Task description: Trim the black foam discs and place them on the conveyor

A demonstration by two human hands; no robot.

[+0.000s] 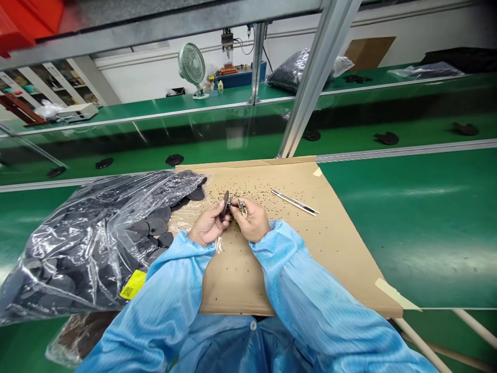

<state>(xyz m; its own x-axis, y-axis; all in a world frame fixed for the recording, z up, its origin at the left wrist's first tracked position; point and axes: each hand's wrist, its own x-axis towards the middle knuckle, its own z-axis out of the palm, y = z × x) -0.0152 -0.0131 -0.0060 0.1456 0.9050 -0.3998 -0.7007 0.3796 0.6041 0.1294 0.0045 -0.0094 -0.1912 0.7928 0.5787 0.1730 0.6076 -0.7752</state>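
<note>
My left hand [207, 224] grips a dark round plastic disc [224, 205], held on edge above the cardboard. Close against it, my right hand [251, 217] is closed around small metal nippers [242, 208], mostly covered by the fingers. The tip of the nippers points at the face of the disc; whether they touch I cannot tell. Tiny dark bits lie scattered over the cardboard sheet [295, 264] around both hands. To the left, a clear plastic bag [97, 228] full of similar dark discs lies with its mouth toward my left hand.
A white and black cutter knife or pen-like stick [295, 202] lies right of my hands. Behind the cardboard, several dark discs [174, 159] rest on a green conveyor belt [233, 147]. A metal post [310, 88] rises at the back edge. A green fan [191, 67] stands farther back.
</note>
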